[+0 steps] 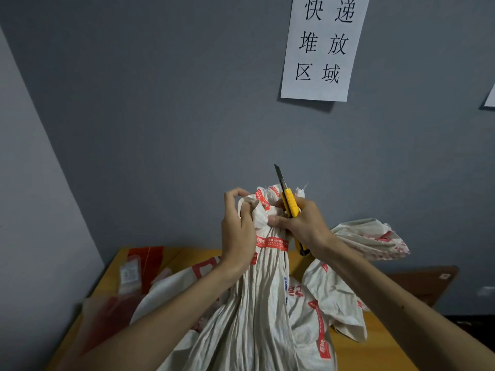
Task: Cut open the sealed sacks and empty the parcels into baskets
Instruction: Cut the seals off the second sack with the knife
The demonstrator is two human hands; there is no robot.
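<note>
At sack (263,285): two hands (238,231) (304,223), one knife (290,203)

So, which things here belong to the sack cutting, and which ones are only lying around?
For the job: held sack, its red seal tape, yellow knife in the right hand, left hand gripping the sack's neck.
Lying about: crumpled sack at the right, red packets on the table, paper sign above.
</note>
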